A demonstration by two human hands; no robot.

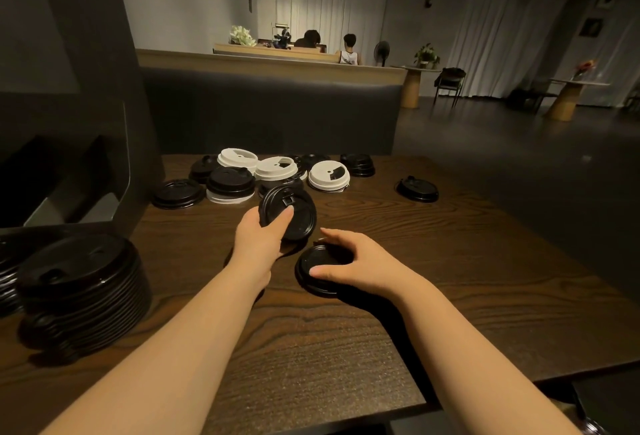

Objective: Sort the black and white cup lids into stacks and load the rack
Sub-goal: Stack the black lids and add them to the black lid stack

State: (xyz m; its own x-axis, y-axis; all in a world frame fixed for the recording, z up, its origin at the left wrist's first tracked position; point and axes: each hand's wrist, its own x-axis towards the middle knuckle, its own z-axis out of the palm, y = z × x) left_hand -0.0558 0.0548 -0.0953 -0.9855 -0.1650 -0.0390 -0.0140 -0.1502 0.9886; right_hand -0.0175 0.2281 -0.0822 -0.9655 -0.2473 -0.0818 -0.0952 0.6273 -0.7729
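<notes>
Left hand (264, 238) pinching black lid (288, 213) mid-table; right hand (349, 263) spread, pressing black stack (320, 275); next, seating lid squarely on it.

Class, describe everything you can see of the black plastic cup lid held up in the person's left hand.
The black plastic cup lid is round and glossy, with a raised rim, concentric ridges and a small square sip tab near its upper edge. It is lifted off the dark wooden table and tilted, its top facing the camera. The left hand grips its lower left edge, thumb pressed on the top face. Nothing else seems to touch it.
</notes>
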